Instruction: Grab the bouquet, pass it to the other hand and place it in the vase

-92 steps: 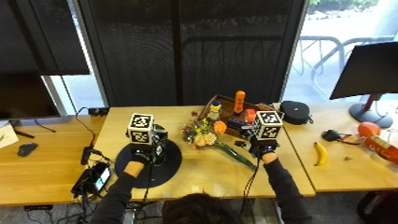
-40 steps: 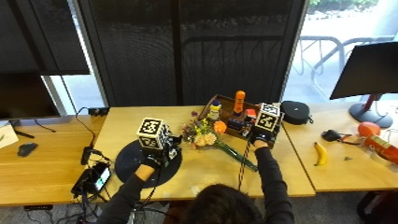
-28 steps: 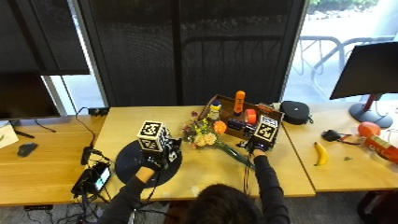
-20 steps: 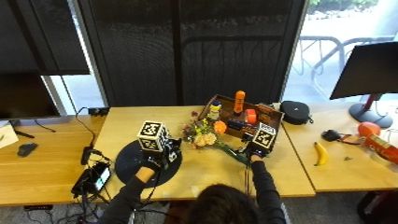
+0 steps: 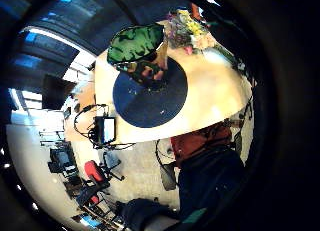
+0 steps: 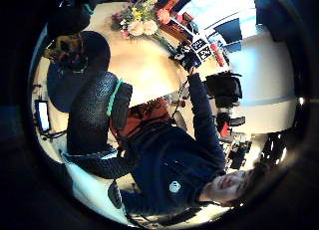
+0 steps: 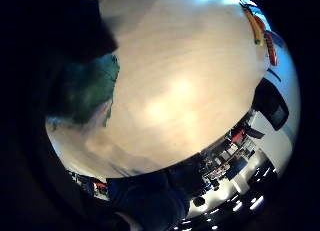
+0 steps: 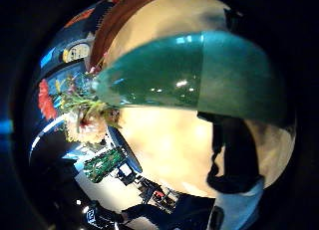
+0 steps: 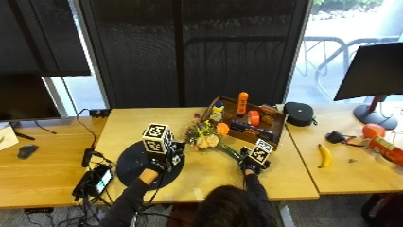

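Observation:
The bouquet [image 9: 205, 135] of pink, orange and yellow flowers lies on the wooden table, its green stems [image 9: 230, 151] pointing at the near edge. My right hand [image 9: 250, 164] is down on the stem end. In the right thumb side view the stem bundle [image 8: 199, 70] runs across close to the palm with a finger [image 8: 229, 155] curled beside it. The patterned vase [image 5: 137, 51] stands on a round black mat [image 9: 132, 168], mostly hidden in the outside view. My left hand [image 9: 156, 164] hovers over the mat beside the vase, fingers loosely curled, holding nothing.
A wooden tray [image 9: 277, 125] with an orange bottle [image 9: 242, 101] and other items sits just behind the bouquet. A banana [image 9: 325, 156] and a black pouch [image 9: 299, 113] lie to the right. A small screen device [image 9: 94, 179] sits at the near left edge.
My right hand slid from beside the tray back along the stems to their near end and lowered onto them. The left hand shifted slightly right early on, then stayed still.

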The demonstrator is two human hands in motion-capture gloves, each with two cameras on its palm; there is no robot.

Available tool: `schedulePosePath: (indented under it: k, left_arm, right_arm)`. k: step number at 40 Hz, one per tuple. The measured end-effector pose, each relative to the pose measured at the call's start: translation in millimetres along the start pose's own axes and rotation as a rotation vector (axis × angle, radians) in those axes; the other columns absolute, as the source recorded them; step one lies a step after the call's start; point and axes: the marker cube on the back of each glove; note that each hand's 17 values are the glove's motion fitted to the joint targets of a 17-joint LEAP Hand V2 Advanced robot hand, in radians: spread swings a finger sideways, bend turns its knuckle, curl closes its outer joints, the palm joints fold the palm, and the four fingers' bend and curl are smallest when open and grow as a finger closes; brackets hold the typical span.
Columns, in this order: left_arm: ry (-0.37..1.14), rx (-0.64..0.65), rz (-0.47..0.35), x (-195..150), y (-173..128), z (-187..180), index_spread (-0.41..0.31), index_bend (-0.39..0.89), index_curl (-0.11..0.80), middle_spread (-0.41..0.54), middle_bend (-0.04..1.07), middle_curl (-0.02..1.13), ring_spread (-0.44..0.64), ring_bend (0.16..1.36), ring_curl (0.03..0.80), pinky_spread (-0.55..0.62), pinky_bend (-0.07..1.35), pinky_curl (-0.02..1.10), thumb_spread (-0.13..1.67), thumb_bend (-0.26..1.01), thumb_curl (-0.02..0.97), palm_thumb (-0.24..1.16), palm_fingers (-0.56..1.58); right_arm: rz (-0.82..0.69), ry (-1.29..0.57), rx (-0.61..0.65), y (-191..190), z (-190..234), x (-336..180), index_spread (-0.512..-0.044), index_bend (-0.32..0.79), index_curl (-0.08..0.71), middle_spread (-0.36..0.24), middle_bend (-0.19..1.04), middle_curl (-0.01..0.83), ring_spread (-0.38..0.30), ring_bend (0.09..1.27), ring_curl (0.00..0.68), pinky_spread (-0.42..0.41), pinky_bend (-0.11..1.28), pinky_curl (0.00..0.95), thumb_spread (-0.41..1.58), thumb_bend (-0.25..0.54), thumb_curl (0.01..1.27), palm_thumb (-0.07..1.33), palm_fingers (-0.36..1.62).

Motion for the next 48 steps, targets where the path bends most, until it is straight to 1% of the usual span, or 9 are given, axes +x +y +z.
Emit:
schedulePosePath:
  k: [5,6,7,18,28,33,40,47,48]
  left_arm:
    - [-0.007,0.004,0.010,3,-1,2,-0.156,0.20,0.450,-0.087,0.20,0.43,-0.04,0.34,0.340,0.16,0.13,0.20,1.20,-0.02,0.309,0.42,0.64]
    - [-0.010,0.004,0.012,3,-1,2,-0.156,0.20,0.451,-0.087,0.20,0.43,-0.04,0.34,0.340,0.16,0.13,0.20,1.20,-0.02,0.309,0.42,0.64]
    - [-0.014,0.003,0.014,4,0,3,-0.156,0.20,0.451,-0.087,0.20,0.43,-0.04,0.34,0.341,0.16,0.13,0.20,1.20,-0.02,0.309,0.42,0.64]
    - [-0.042,-0.018,0.032,8,5,9,-0.156,0.20,0.459,-0.077,0.19,0.43,-0.02,0.33,0.342,0.16,0.14,0.20,1.20,-0.02,0.308,0.41,0.63]
    - [0.001,-0.058,0.009,0,-3,14,-0.157,0.20,0.463,-0.074,0.19,0.43,-0.02,0.32,0.344,0.17,0.14,0.20,1.20,-0.02,0.309,0.41,0.63]
    - [0.010,-0.071,0.017,4,-4,14,-0.157,0.20,0.466,-0.074,0.18,0.42,-0.01,0.32,0.344,0.18,0.14,0.21,1.21,-0.02,0.310,0.40,0.63]
    - [0.075,-0.100,0.046,11,-5,12,-0.157,0.21,0.468,-0.074,0.18,0.42,-0.01,0.32,0.345,0.18,0.14,0.21,1.21,-0.02,0.311,0.40,0.62]
    - [0.273,-0.151,0.069,16,-22,3,-0.157,0.20,0.468,-0.069,0.19,0.42,0.00,0.32,0.347,0.18,0.14,0.21,1.21,-0.02,0.309,0.39,0.62]
    - [0.329,-0.163,0.073,16,-28,0,-0.136,0.12,0.447,-0.044,0.13,0.40,0.01,0.35,0.355,0.18,0.19,0.22,1.17,-0.08,0.287,0.29,0.53]
  right_arm:
    - [0.027,-0.117,-0.101,16,17,-3,-0.260,0.33,0.252,-0.182,0.36,0.467,-0.233,0.51,0.387,-0.083,0.25,0.285,0.99,0.052,0.46,0.96,0.89]
    - [0.043,-0.121,-0.110,17,18,-3,-0.271,0.24,0.224,-0.175,0.32,0.455,-0.228,0.50,0.382,-0.070,0.27,0.291,1.01,0.037,0.46,0.94,0.80]
    - [0.055,-0.121,-0.106,17,19,-2,-0.265,0.33,0.280,-0.189,0.35,0.471,-0.238,0.50,0.392,-0.086,0.23,0.287,0.98,0.045,0.47,0.98,0.89]
    - [0.125,-0.135,-0.181,25,25,0,-0.266,0.42,0.389,-0.223,0.43,0.534,-0.269,0.50,0.439,-0.259,0.17,0.320,0.93,0.038,0.51,1.08,1.22]
    - [-0.021,-0.347,0.000,10,5,-8,-0.260,0.47,0.461,-0.227,0.48,0.587,-0.271,0.53,0.488,-0.295,0.21,0.365,0.93,0.050,0.51,1.19,1.21]
    - [-0.231,-0.546,-0.093,27,-7,-25,-0.257,0.50,0.491,-0.224,0.46,0.597,-0.269,0.51,0.497,-0.302,0.23,0.385,0.78,0.024,0.55,1.21,1.17]
    - [-0.095,-0.631,-0.112,33,-24,-29,-0.251,0.52,0.525,-0.223,0.43,0.611,-0.266,0.49,0.510,-0.306,0.24,0.403,0.62,-0.005,0.60,1.23,1.17]
    - [-0.313,-0.767,-0.158,48,-50,-56,-0.246,0.53,0.547,-0.219,0.42,0.632,-0.265,0.49,0.523,-0.309,0.24,0.416,0.52,-0.011,0.63,1.24,1.18]
    - [-0.317,-0.777,-0.175,49,-53,-61,-0.247,0.53,0.553,-0.219,0.42,0.634,-0.265,0.49,0.524,-0.308,0.24,0.417,0.51,-0.013,0.64,1.23,1.18]
